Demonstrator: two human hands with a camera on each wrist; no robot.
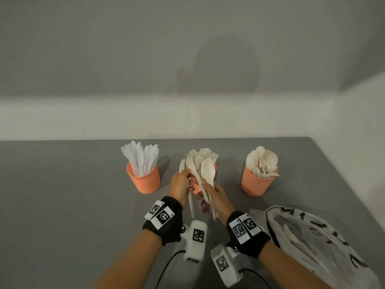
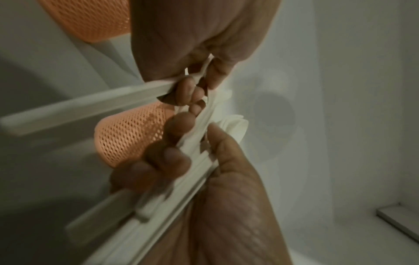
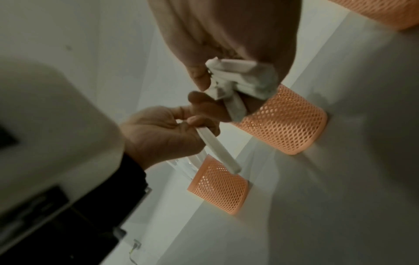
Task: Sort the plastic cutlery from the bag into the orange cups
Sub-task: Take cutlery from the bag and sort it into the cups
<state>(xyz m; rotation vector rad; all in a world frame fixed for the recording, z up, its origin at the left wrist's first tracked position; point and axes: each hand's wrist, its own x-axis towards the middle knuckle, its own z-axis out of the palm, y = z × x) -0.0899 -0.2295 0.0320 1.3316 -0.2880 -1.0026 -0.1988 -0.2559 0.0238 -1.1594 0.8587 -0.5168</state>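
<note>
Your right hand (image 1: 216, 197) has its fingers wrapped around a bunch of cutlery (image 1: 205, 180), a spoon sticking up on top, while your left hand (image 1: 181, 184) pinches one single piece (image 1: 190, 202) right beside it. Both hover in front of the middle cup (image 1: 214, 166), the one with forks; knives cup (image 1: 144, 181) sits left, spoons cup (image 1: 257, 182) right, all near the table's (image 1: 62, 195) far edge. The bag (image 1: 312, 243) lies at the near right corner with some cutlery inside.

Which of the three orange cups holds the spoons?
The right-hand cup, nearest the bag: round spoon bowls stick out; the others hold knives and forks.
</note>
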